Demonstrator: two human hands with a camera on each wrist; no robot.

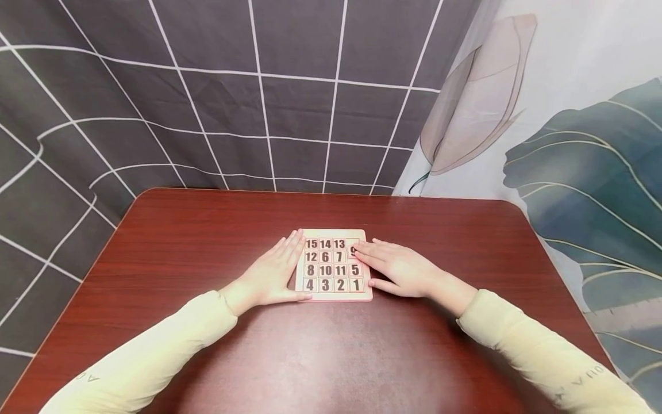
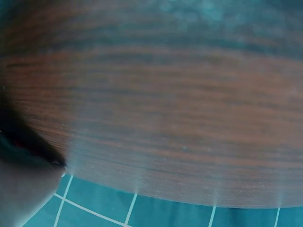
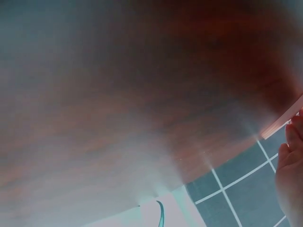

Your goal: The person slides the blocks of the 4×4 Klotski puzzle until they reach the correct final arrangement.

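Observation:
A sliding number puzzle (image 1: 338,296) with a pale frame lies flat on the table, its numbered tiles facing up. My left hand (image 1: 271,275) rests along its left side, fingers straight up the edge and thumb extended over the lower left corner. From the right, my right hand (image 1: 405,269) reaches in with extended fingers, fingertips on the 9 tile (image 1: 353,252) and partly covering it. That tile sits between the top two rows of the right column. The right thumb lies by the puzzle's right edge. In the right wrist view, the puzzle's edge (image 3: 279,126) shows beside fingers.
The reddish-brown wooden table (image 1: 207,221) has rounded far corners. Behind it hangs a dark curtain (image 1: 295,109) with a white grid. A white curtain with large leaf prints (image 1: 595,155) hangs at the right. Light glares off the near tabletop.

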